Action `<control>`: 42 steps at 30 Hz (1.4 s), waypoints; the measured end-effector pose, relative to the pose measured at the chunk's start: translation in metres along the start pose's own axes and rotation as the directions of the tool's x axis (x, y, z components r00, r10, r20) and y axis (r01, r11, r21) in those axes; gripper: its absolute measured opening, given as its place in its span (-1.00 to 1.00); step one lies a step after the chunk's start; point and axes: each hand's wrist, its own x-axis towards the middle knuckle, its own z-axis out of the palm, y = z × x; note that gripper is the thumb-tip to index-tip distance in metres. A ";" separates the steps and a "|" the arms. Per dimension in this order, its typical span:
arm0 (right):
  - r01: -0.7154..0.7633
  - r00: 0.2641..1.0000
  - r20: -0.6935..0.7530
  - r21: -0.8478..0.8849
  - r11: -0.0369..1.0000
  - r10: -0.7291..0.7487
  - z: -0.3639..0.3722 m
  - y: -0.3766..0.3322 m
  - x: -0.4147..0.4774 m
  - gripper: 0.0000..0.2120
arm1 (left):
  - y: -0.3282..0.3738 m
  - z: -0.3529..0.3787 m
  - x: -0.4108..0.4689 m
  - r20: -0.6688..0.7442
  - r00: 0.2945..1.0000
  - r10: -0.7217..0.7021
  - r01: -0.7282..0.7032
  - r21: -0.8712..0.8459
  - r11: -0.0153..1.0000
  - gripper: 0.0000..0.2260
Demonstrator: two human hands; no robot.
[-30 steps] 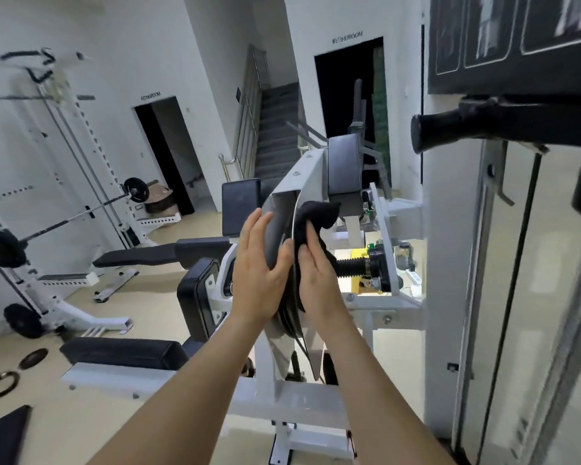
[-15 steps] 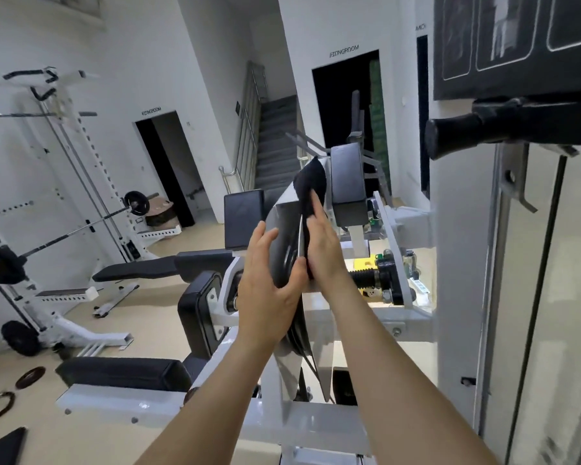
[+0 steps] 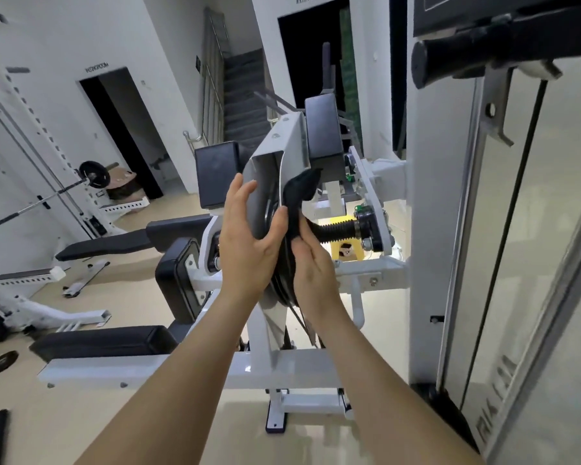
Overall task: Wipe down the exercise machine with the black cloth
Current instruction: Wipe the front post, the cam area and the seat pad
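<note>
Running upward along the plate (image 3: 265,176) of the exercise machine (image 3: 292,367), the black cloth (image 3: 297,193) is pinched by the right hand (image 3: 312,270), fingers curled, opposite the straight-fingered left hand (image 3: 247,250).

Bright, even light washes the white walls (image 3: 64,35) nearly flat; shadows are faint. Both doorways (image 3: 309,78) sink to black. A warm glow, perhaps a lamp, lights the floor (image 3: 394,216) behind the machine (image 3: 282,139). Straight posts (image 3: 426,229) bow toward the edges.
</note>
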 end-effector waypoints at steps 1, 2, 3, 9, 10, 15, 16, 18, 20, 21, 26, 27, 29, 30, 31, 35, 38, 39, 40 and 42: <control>-0.056 0.998 -0.029 -0.011 0.998 0.056 -0.001 0.009 -0.003 -0.56 | 0.001 0.000 0.000 0.009 1.000 -0.014 0.014 -0.004 1.000 -0.56; -0.144 0.988 -0.058 -0.025 0.989 0.143 -0.001 0.021 -0.014 -0.58 | 0.002 -0.001 0.000 0.015 0.999 -0.034 0.034 -0.003 0.999 -0.57; -0.222 0.972 -0.083 -0.018 0.975 0.220 -0.002 0.030 -0.033 -0.61 | 0.004 -0.002 -0.002 0.014 0.999 -0.048 0.048 0.003 0.999 -0.57; -0.360 0.926 -0.124 -0.003 0.933 0.356 -0.012 0.046 -0.035 -0.64 | 0.012 -0.004 -0.013 0.049 0.991 -0.122 0.124 -0.029 0.992 -0.52; -0.389 0.915 -0.118 -0.012 0.921 0.385 -0.013 0.045 -0.021 -0.62 | 0.013 -0.006 -0.018 0.066 0.985 -0.157 0.160 -0.056 0.986 -0.51; -0.439 0.891 -0.145 -0.038 0.897 0.430 -0.010 0.040 -0.014 -0.56 | 0.015 -0.019 -0.030 0.247 0.916 -0.315 0.383 -0.314 0.868 -0.49; -0.428 0.894 -0.160 -0.033 0.903 0.418 -0.008 0.036 -0.032 -0.57 | 0.014 -0.022 -0.033 0.265 0.905 -0.332 0.412 -0.351 0.841 -0.48; -0.383 0.914 -0.147 -0.003 0.924 0.379 -0.004 0.021 -0.074 -0.59 | 0.009 -0.024 -0.041 0.302 0.900 -0.315 0.419 -0.394 0.818 -0.46; -0.276 0.948 -0.137 0.096 0.956 0.287 0.005 0.000 -0.098 -0.59 | 0.005 -0.026 -0.051 0.318 0.890 -0.327 0.439 -0.403 0.803 -0.48; -0.208 0.968 -0.121 0.107 0.972 0.221 0.009 -0.010 -0.095 -0.60 | 0.006 -0.027 -0.054 0.327 0.879 -0.347 0.462 -0.406 0.788 -0.49; -0.013 1.000 -0.025 -0.049 0.999 0.012 0.012 -0.049 0.018 -0.57 | 0.005 -0.034 -0.058 0.433 0.849 -0.302 0.495 -0.453 0.741 -0.43; -0.031 0.999 -0.034 -0.053 0.998 0.029 0.009 -0.048 0.044 -0.57 | 0.006 -0.034 -0.056 0.437 0.849 -0.297 0.492 -0.447 0.747 -0.40; -0.108 0.993 -0.051 -0.045 0.993 0.106 0.003 -0.033 0.073 -0.57 | 0.008 -0.035 -0.054 0.445 0.849 -0.286 0.482 -0.430 0.763 -0.39; -0.171 0.984 -0.051 -0.041 0.984 0.169 0.003 -0.019 0.073 -0.57 | 0.008 -0.034 -0.053 0.447 0.849 -0.283 0.481 -0.430 0.764 -0.41; -0.225 0.974 -0.047 -0.037 0.974 0.223 0.002 0.000 0.066 -0.60 | 0.010 -0.035 -0.054 0.446 0.847 -0.288 0.487 -0.435 0.758 -0.43; -0.261 0.964 -0.065 -0.018 0.965 0.259 -0.003 0.034 -0.005 -0.61 | 0.011 -0.036 -0.053 0.440 0.854 -0.278 0.473 -0.435 0.766 -0.43; -0.241 0.970 -0.034 -0.058 0.969 0.239 -0.004 0.021 -0.064 -0.62 | 0.012 -0.035 -0.057 0.458 0.850 -0.261 0.476 -0.452 0.754 -0.45; -0.215 0.976 -0.028 -0.080 0.973 0.214 0.000 0.013 -0.073 -0.61 | 0.014 -0.036 -0.058 0.457 0.850 -0.263 0.479 -0.460 0.748 -0.47; -0.190 0.982 -0.030 -0.083 0.978 0.189 0.005 -0.003 -0.072 -0.59 | 0.014 -0.035 -0.059 0.452 0.853 -0.262 0.478 -0.475 0.739 -0.48; -0.056 0.998 -0.043 -0.108 0.993 0.052 0.016 -0.031 -0.037 -0.58 | 0.016 -0.036 -0.060 0.444 0.861 -0.246 0.467 -0.502 0.728 -0.45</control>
